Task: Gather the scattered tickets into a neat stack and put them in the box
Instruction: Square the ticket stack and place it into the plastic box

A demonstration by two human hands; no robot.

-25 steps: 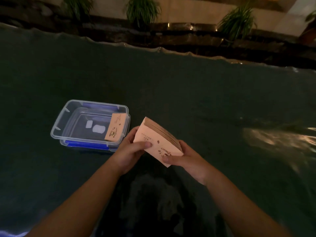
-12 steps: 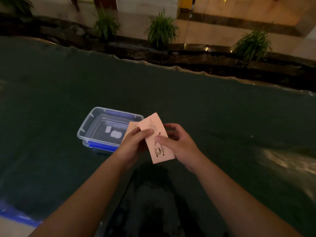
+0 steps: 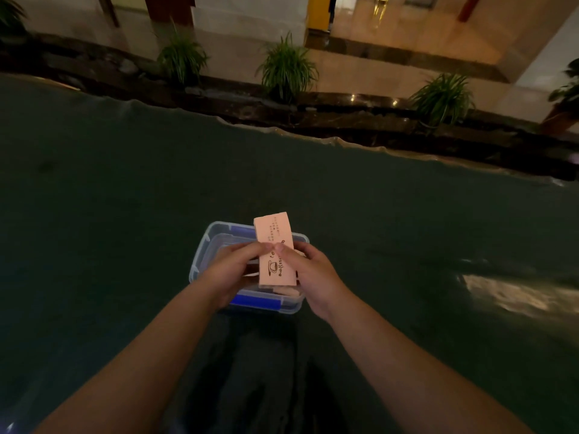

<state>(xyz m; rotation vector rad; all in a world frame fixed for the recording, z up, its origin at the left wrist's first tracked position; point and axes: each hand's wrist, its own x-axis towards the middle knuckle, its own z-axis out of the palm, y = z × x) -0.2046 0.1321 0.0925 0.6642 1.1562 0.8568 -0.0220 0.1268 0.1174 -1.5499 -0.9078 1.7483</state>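
Note:
A squared-up stack of pink tickets (image 3: 274, 245) with a printed cup drawing is held lengthwise right over the clear plastic box (image 3: 203, 245), which has blue clips. My left hand (image 3: 233, 270) grips the stack's left side with the thumb on top. From the right, my right hand (image 3: 308, 274) holds it, thumb pressed on the top ticket. Another pale ticket (image 3: 286, 291) shows inside the box beneath the stack. Both hands cover much of the box's inside.
The box sits on a dark green cloth-covered table (image 3: 125, 214). The table's wavy far edge (image 3: 313, 137) runs across the view. Beyond it are potted plants (image 3: 286, 68) and a tiled floor. A light patch (image 3: 507, 296) glares on the cloth at the right.
Both hands have carried the stack from right of the box to directly above it. The stack has turned from tilted to lengthwise, pointing away from me.

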